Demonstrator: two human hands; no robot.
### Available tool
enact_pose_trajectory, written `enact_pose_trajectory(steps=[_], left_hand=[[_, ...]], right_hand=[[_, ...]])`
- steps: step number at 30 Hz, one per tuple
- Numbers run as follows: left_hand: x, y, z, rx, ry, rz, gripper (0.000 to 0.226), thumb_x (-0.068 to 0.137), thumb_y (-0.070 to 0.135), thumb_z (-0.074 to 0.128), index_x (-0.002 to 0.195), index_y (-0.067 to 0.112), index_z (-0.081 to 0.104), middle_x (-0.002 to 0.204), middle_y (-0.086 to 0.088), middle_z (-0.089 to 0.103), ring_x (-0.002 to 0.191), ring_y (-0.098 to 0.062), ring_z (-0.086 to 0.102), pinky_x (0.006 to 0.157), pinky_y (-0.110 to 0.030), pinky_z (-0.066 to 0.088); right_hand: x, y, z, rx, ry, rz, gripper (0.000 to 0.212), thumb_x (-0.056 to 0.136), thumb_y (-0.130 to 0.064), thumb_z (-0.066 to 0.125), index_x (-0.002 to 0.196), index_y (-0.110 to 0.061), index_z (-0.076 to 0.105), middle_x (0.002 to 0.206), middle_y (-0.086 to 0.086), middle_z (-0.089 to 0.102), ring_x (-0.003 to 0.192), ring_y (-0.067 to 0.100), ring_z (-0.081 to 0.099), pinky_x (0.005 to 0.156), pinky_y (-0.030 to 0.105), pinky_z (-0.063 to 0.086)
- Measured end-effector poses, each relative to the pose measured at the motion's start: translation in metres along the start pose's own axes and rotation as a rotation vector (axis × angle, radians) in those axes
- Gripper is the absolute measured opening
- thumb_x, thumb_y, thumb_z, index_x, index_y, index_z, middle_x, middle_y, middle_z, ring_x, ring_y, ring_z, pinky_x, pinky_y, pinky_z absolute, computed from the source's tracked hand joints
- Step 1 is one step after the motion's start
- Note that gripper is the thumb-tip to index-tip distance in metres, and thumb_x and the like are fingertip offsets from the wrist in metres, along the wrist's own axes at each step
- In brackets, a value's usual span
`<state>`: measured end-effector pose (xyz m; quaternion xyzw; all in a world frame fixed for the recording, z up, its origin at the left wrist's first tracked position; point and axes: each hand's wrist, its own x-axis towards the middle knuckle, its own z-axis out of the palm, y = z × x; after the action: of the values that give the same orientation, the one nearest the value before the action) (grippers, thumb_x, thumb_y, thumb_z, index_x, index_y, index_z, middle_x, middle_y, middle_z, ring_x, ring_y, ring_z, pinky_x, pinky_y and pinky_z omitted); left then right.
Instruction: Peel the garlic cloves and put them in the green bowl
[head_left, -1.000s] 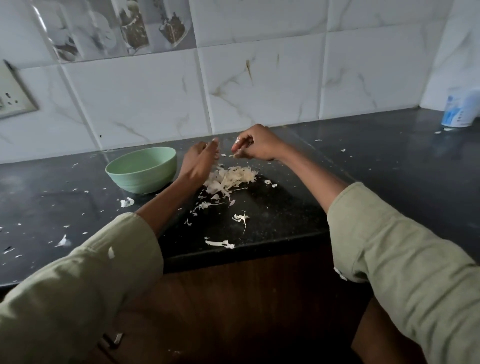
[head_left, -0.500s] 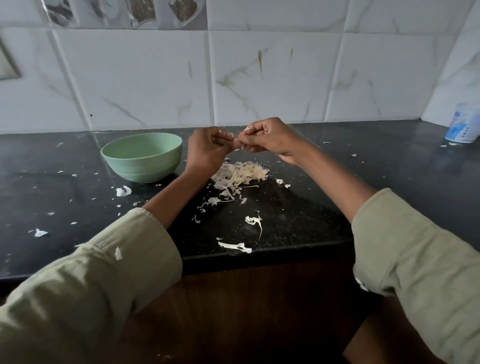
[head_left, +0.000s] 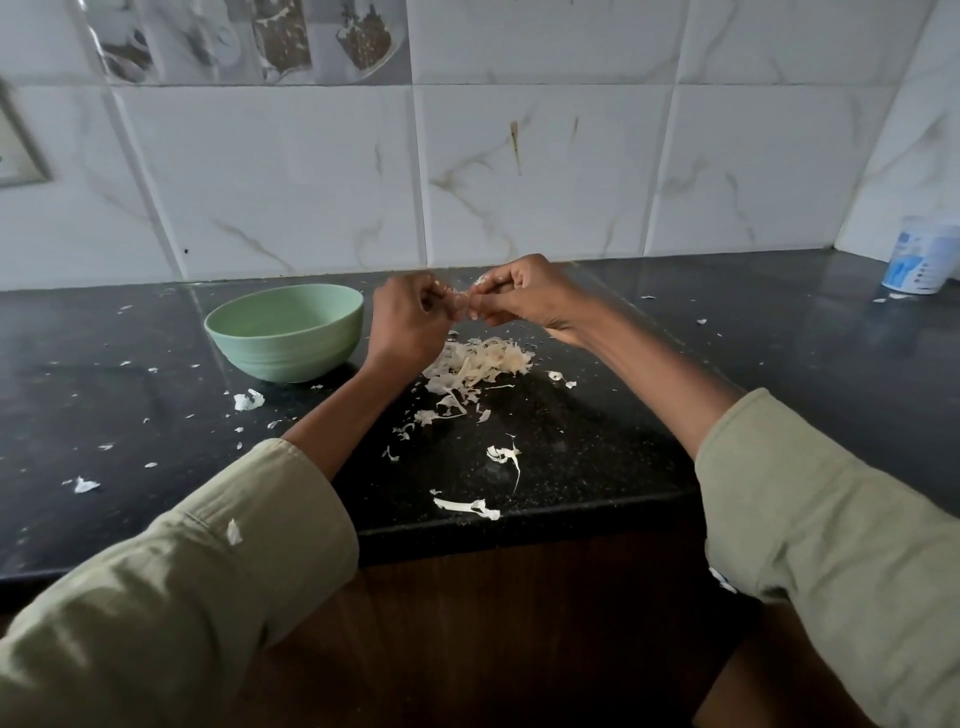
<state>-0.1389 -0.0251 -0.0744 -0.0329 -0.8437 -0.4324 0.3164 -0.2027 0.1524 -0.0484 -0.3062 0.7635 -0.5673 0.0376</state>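
My left hand (head_left: 408, 325) and my right hand (head_left: 524, 299) meet above the counter, fingers curled, pinching a small garlic clove (head_left: 462, 301) with thin skin between them. The clove is mostly hidden by my fingertips. A pile of garlic peels (head_left: 475, 366) lies on the black counter just below my hands. The green bowl (head_left: 284, 332) stands to the left of my left hand; its contents cannot be seen from here.
Loose peel scraps (head_left: 467, 506) are scattered over the black counter (head_left: 597, 441), some near its front edge. A white and blue container (head_left: 918, 255) stands at the far right by the tiled wall. A peel scrap clings to my left sleeve (head_left: 234, 532).
My left hand rose from the peel pile and closed on the clove held by my right hand. Both hands now hold it together above the pile.
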Motion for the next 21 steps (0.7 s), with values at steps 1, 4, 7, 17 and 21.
enact_pose_trajectory(steps=[1,4,7,17,21], left_hand=[[0.000,0.000,0.000,0.012,-0.004,0.007,0.011,0.096,0.011,0.074,0.085,0.012,0.076,0.077,0.005,0.076,0.076,-0.013,0.074,0.070,-0.028,0.062],[0.001,-0.002,0.001,0.013,-0.050,-0.006,0.008,0.095,0.006,0.072,0.089,0.010,0.074,0.081,0.001,0.076,0.079,-0.015,0.074,0.073,-0.033,0.063],[0.001,-0.002,0.002,0.012,-0.086,-0.011,0.007,0.096,0.014,0.075,0.099,0.011,0.069,0.089,-0.002,0.075,0.083,-0.018,0.071,0.072,-0.036,0.061],[0.001,-0.004,0.002,-0.047,-0.049,-0.021,0.015,0.101,0.012,0.067,0.088,0.018,0.064,0.086,-0.002,0.077,0.085,-0.020,0.076,0.083,-0.047,0.063],[0.003,-0.006,0.002,-0.100,-0.013,-0.062,0.011,0.101,0.011,0.066,0.093,0.007,0.071,0.084,-0.002,0.079,0.083,-0.020,0.077,0.083,-0.046,0.064]], right_hand=[[0.000,0.000,0.001,0.006,-0.001,0.005,0.019,0.084,-0.003,0.079,0.102,0.001,0.073,0.091,0.014,0.076,0.079,0.018,0.072,0.071,0.023,0.060],[0.000,0.001,0.001,0.033,-0.001,0.022,0.017,0.085,-0.001,0.077,0.102,0.000,0.073,0.095,0.015,0.076,0.082,0.021,0.071,0.071,0.024,0.060],[-0.001,-0.001,0.001,-0.004,0.026,0.019,0.016,0.085,0.000,0.078,0.101,-0.001,0.073,0.097,0.015,0.076,0.084,0.020,0.071,0.074,0.024,0.061],[0.000,-0.002,0.015,-0.421,0.096,-0.067,0.019,0.094,-0.034,0.074,0.095,-0.015,0.071,0.087,0.008,0.078,0.084,0.035,0.074,0.082,0.050,0.059],[-0.001,-0.005,0.018,-0.615,0.067,-0.110,0.023,0.107,-0.023,0.055,0.100,-0.005,0.067,0.087,0.016,0.074,0.061,0.017,0.054,0.057,0.031,0.041]])
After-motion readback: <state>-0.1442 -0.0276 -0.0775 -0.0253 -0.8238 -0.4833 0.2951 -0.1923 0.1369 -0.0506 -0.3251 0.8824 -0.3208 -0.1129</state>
